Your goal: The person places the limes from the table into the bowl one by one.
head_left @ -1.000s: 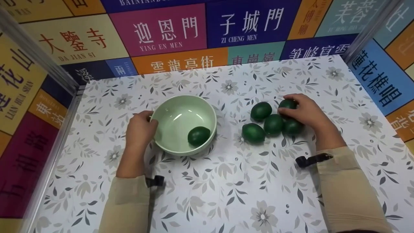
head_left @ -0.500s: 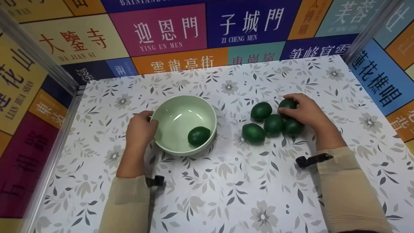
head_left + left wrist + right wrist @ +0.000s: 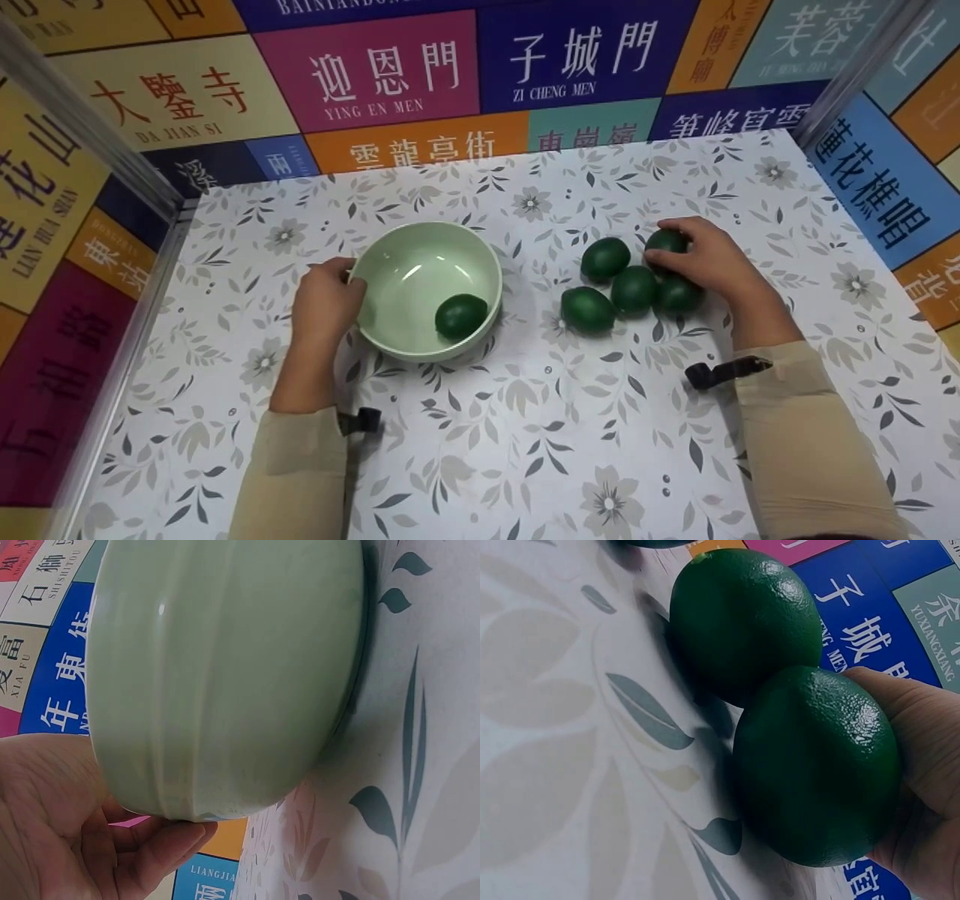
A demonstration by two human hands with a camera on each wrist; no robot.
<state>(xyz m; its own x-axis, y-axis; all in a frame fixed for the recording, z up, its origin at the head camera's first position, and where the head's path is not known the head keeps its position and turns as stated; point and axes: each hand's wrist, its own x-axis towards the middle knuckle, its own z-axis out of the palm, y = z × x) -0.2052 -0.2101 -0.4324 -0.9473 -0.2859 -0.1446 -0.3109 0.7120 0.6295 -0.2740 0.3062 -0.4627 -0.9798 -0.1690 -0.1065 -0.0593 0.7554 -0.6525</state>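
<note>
A pale green bowl stands left of centre on the table, with one dark green lime lying inside it near its right wall. My left hand grips the bowl's left rim; in the left wrist view its fingers lie against the outer wall. Right of the bowl is a cluster of several limes. The farthest right of them, a lime, is pinched between thumb and fingers of my right hand. In the right wrist view, a nearer lime hides part of that hand's fingers.
A white cloth with grey leaves and flowers covers the table. Coloured panels with lettering rise behind it and along both sides. A dark strap piece sticks out from the right cuff.
</note>
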